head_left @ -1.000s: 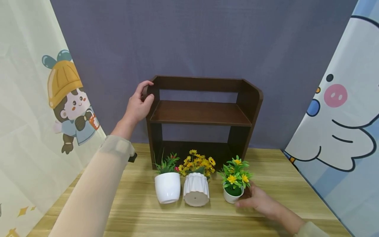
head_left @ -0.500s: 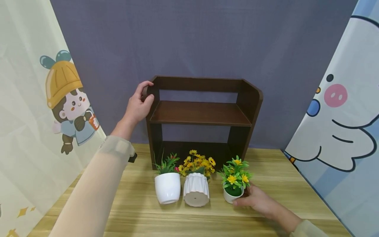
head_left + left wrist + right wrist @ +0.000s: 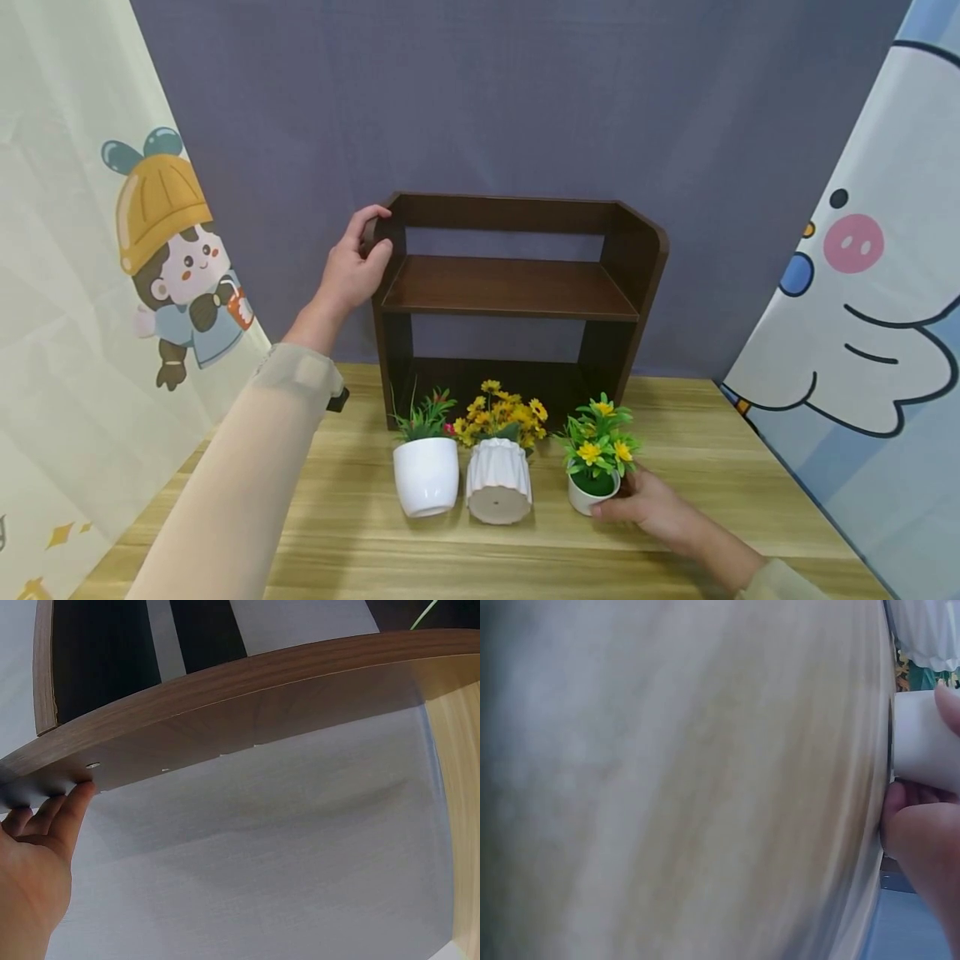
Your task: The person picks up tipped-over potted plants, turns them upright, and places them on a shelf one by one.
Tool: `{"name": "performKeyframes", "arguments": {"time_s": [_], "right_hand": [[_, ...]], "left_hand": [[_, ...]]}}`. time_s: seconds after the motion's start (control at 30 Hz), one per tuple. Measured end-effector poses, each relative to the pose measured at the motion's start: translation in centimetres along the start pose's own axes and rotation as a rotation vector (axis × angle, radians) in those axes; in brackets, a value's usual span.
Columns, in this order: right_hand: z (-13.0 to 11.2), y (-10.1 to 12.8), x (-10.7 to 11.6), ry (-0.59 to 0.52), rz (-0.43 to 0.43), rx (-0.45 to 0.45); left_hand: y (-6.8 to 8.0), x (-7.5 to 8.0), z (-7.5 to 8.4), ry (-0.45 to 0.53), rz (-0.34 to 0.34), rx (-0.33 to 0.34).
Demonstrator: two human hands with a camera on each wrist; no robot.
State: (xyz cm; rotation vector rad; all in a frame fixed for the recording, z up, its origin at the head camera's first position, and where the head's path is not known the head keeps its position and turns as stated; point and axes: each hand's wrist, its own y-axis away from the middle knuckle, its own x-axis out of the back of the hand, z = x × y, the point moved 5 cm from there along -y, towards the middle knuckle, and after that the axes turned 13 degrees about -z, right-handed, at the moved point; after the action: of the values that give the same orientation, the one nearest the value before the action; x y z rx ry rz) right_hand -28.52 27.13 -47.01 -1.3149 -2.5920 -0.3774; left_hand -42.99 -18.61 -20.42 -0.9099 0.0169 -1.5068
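Note:
In the head view, my left hand [image 3: 351,265] grips the upper left side panel of a dark brown two-tier shelf [image 3: 510,283]. The left wrist view shows several fingertips [image 3: 75,802] against the panel's outer face, with the thumb hidden there. At the front right, my right hand [image 3: 660,508] holds a small white potted plant [image 3: 596,462] with green leaves and yellow flowers, low at the table. Its thumb lies across the front of the pot; the fingers are partly hidden behind. The right wrist view catches the white pot [image 3: 926,742] between thumb and fingers.
Left of that plant, a fluted white pot with yellow flowers [image 3: 498,483] and a smooth white pot with grassy leaves [image 3: 426,475] stand before the shelf. All are on a wood-grain table [image 3: 420,562]. A grey curtain [image 3: 495,100] hangs behind, with printed cloths at both sides.
My right hand has shifted slightly left, its thumb now further across the small pot. The left hand stays on the shelf, and the pots keep their places.

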Motion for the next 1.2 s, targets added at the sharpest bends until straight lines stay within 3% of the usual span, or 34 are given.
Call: {"name": "performKeyframes", "arguments": {"time_s": [0.33, 1.0, 1.2], "right_hand": [[-0.8, 0.1, 0.3, -0.007, 0.066, -0.071], [-7.2, 0.4, 2.1, -0.077, 0.121, 0.094], [-9.4, 0.6, 3.0, -0.016, 0.140, 0.160]], "left_hand": [[-0.1, 0.0, -0.1, -0.006, -0.002, -0.002], [0.0, 0.0, 0.1, -0.026, 0.008, -0.014], [0.0, 0.1, 0.1, -0.021, 0.010, -0.018]]}}
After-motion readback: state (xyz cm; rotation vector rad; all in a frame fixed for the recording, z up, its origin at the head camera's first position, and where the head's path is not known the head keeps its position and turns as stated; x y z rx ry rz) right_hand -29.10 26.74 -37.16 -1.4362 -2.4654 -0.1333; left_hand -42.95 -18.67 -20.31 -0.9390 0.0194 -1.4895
